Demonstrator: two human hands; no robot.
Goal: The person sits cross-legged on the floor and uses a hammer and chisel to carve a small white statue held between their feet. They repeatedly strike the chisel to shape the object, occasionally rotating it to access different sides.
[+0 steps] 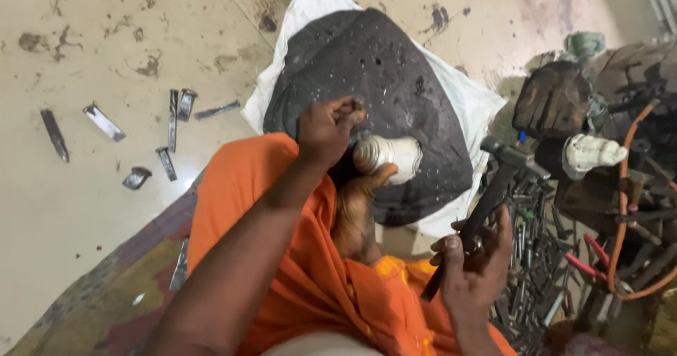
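A white spiral shell (pixel 389 156) lies on a dark, pitted stone block (pixel 395 67), with my bare foot (pixel 355 211) pressed against its lower side. My left hand (pixel 326 129) hovers just above the shell's left end, fingers pinched around a small dark tool whose tip is mostly hidden. Off to the right, my right hand (pixel 474 261) grips the dark handle of a hammer (pixel 493 183), its metal head raised beside the stone. Orange cloth (pixel 282 257) covers my lap.
A white sack (pixel 472 99) lies under the stone. Several flat metal chisels (pixel 176 116) are scattered on the stained floor at left. At right are a heap of metal tools (pixel 536 257), another white shell (pixel 591 153), a dark wooden block (pixel 553 101) and an orange cable (pixel 620 194).
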